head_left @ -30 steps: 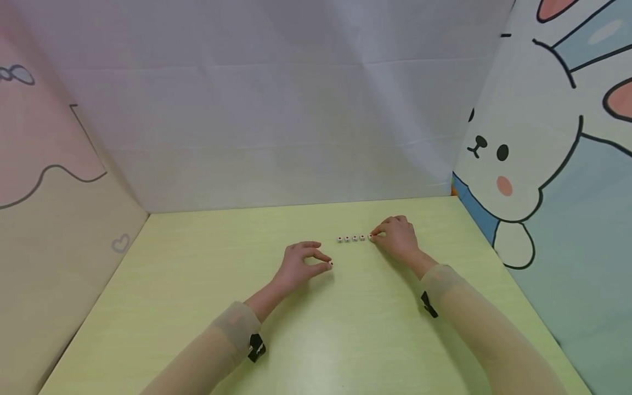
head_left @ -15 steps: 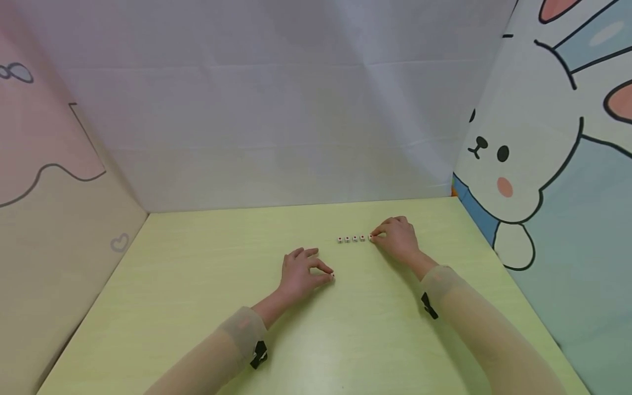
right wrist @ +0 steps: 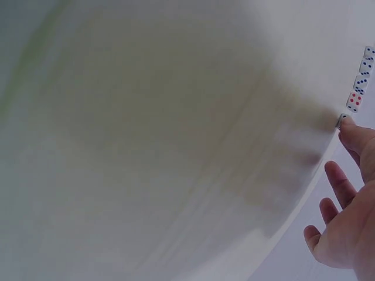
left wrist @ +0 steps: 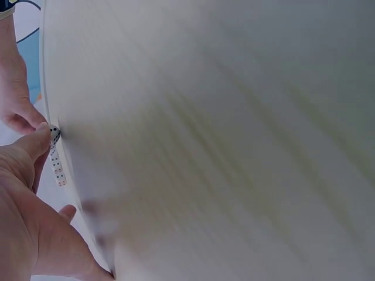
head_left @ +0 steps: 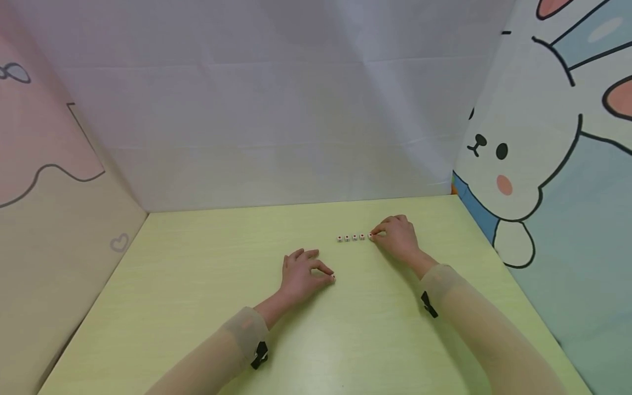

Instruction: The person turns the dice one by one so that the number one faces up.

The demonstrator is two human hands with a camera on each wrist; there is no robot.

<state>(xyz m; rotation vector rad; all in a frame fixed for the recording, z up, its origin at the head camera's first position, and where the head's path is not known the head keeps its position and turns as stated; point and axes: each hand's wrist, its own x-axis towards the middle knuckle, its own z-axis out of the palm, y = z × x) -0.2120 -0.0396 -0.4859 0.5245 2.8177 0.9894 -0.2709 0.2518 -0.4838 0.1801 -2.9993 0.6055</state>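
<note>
Several small white dice stand in a short row near the back of the table, also seen in the right wrist view as dice with blue and red pips. My right hand pinches the die at the row's right end between thumb and forefinger. In front of the row and to its left, my left hand pinches a separate die between thumb and forefinger; its other fingers are spread. Whether that die touches the table is hard to tell.
The pale yellow-green table reaches back to a white cloth wall. A wall with a cartoon rabbit bounds the right side, and a pink and cream wall the left.
My left hand has moved toward the table's front with its die, mostly in the first half second. My right hand and the row of dice stay in place.
</note>
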